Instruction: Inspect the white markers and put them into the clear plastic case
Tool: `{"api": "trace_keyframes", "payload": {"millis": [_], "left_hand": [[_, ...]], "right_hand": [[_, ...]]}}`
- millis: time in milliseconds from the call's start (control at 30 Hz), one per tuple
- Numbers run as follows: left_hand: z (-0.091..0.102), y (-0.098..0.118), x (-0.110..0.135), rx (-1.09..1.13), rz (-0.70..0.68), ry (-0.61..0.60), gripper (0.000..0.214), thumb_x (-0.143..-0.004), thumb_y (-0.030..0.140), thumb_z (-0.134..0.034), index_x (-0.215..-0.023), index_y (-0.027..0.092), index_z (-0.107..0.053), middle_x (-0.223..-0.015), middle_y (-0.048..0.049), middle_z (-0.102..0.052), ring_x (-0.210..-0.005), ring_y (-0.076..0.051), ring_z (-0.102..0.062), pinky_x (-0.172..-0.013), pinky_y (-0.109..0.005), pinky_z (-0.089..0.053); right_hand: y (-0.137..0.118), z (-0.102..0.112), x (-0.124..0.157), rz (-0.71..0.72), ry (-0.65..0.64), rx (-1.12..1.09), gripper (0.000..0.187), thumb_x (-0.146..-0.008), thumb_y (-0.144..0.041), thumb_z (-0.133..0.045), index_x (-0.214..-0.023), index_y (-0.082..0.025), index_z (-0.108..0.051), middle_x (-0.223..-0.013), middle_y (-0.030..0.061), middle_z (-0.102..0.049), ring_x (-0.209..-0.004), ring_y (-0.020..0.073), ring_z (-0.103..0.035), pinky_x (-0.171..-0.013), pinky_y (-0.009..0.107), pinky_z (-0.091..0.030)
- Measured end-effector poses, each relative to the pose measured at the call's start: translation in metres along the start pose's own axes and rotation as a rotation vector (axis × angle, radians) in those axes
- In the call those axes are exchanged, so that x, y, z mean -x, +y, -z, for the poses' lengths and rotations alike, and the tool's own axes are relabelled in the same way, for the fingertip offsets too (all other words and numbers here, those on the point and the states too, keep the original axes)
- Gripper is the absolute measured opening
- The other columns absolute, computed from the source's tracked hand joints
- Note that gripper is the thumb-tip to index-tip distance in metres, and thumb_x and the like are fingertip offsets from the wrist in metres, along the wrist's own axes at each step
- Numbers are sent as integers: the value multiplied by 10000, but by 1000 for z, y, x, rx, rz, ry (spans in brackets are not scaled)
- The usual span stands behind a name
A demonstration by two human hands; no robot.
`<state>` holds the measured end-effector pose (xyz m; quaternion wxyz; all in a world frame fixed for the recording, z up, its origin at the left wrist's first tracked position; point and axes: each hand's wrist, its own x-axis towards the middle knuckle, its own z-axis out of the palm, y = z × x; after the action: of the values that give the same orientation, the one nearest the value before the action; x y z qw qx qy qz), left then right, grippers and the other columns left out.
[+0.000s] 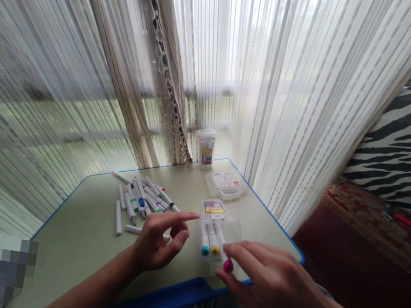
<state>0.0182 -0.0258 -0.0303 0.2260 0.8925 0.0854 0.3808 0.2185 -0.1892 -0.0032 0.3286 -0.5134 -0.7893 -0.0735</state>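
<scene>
My right hand (pixel 271 279) pinches a white marker with a magenta end (pixel 227 265) between thumb and fingers, over the right side of a clear plastic case (pixel 235 228). Inside the case, a marker with a teal end (pixel 205 249) and one with a yellow end (pixel 214 249) lie side by side. My left hand (pixel 160 240) is just left of the case, holding nothing. Its index finger points at the case's left edge and its thumb stands apart. Behind and left of that hand lies a loose heap of white markers (pixel 142 197), partly hidden by it.
Farther back on the pale table (pixel 75 237) lies another clear case with a handle (pixel 226 184). A filled upright case (pixel 205 149) stands by the far edge. String curtains (pixel 298 85) hang behind the table, and a blue tray edge (pixel 175 297) runs along the front.
</scene>
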Motion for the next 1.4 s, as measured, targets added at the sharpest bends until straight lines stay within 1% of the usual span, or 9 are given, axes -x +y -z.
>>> {"api": "trace_keyframes", "payload": {"millis": [167, 333, 433, 533, 733, 933, 1133, 1267, 1400], "left_hand": [[0, -3, 3, 19, -8, -2, 358, -850, 134, -548, -1193, 171, -645, -678, -7, -670, -551, -119, -579, -591, -235, -463], [0, 0, 1, 15, -1, -9, 345, -850, 131, -540, -1177, 154, -648, -667, -9, -666, -540, -117, -573, -575, -232, -461], [-1, 1, 0, 14, -10, 2, 346, -849, 135, -537, -1177, 152, -646, -662, -6, -665, -528, -114, -569, -563, -227, -460], [-1, 1, 0, 16, -24, 13, 349, -847, 138, -534, -1177, 158, -645, -658, -1, -663, -523, -111, -571, -561, -224, -464], [-1, 3, -2, 22, -7, 5, 349, -846, 139, -533, -1177, 164, -639, -664, -3, -671, -525, -113, -582, -569, -228, -471], [-1, 2, 0, 50, 10, -10, 351, -854, 145, -523, -1190, 158, -624, -676, -7, -666, -545, -119, -588, -577, -238, -471], [-4, 0, -2, 34, 71, -110, 459, -856, 167, -546, -1315, 158, -551, -758, -9, -664, -558, -105, -542, -581, -236, -471], [-5, 1, -4, 6, 85, -120, 521, -823, 151, -587, -1340, 164, -526, -878, -31, -663, -611, -100, -564, -576, -218, -478], [-4, 3, -5, 13, 94, -132, 489, -831, 140, -581, -1315, 194, -536, -950, -35, -654, -672, -103, -588, -594, -212, -490]], "right_hand": [[4, -1, -6, 73, -110, 126, 116, -967, -194, -511, -970, -154, -619, -729, 48, -682, -574, 152, -626, -534, 266, -408], [6, -1, -11, 125, -229, 248, 104, -943, -145, -485, -937, -165, -587, -740, 18, -645, -540, 162, -574, -492, 342, -284], [7, -3, -12, 125, -303, 320, 53, -909, -176, -520, -930, -190, -567, -790, 12, -637, -554, 177, -539, -495, 364, -227], [8, -3, -12, 122, -354, 352, 47, -906, -224, -523, -934, -204, -554, -838, 11, -636, -569, 190, -522, -499, 373, -199], [10, -3, -13, 113, -373, 398, 153, -832, -192, -531, -983, -194, -554, -891, 20, -642, -605, 206, -531, -502, 375, -200], [9, -4, -15, 137, -396, 424, 255, -800, -200, -528, -1050, -165, -565, -1003, 68, -661, -670, 225, -571, -508, 370, -263], [10, -7, -15, 141, -419, 454, 324, -769, -193, -523, -1086, -142, -560, -1068, 115, -661, -686, 238, -587, -513, 361, -305], [11, -9, -18, 143, -432, 447, 367, -746, -193, -526, -1105, -121, -543, -1035, 130, -657, -663, 232, -590, -509, 349, -305], [11, -10, -20, 113, -435, 401, 346, -738, -205, -526, -1075, -128, -533, -941, 104, -646, -614, 220, -589, -477, 343, -260]]}}
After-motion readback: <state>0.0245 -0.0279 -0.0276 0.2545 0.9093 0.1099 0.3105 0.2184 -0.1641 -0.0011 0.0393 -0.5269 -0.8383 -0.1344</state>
